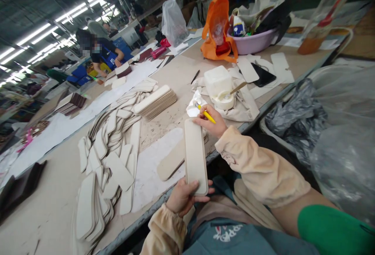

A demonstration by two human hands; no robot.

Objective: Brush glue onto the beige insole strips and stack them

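My left hand (187,193) is closed on the near end of a long cream panel with rounded corners (195,155), thumb on top and fingers underneath. In my right hand (215,122) is a slim yellow-handled tool (208,116) with a metallic tip; its exact kind is unclear. Fingers of that hand also touch the panel's far end. Beneath the held panel, another beige panel (171,161) lies on a white sheet (149,155). Just beyond my right hand are crumpled white paper (196,104) and a white plastic tub (218,81) with a stick lying across its small front cup.
Loose cream panels (117,169) spread to the left, beside a neat stack (156,100). Farther back stand an orange bag (216,32), a lilac basin (253,43) and a bottle of amber liquid (318,32). Plastic bags (348,137) fill the right side. A co-worker (105,55) works across the table.
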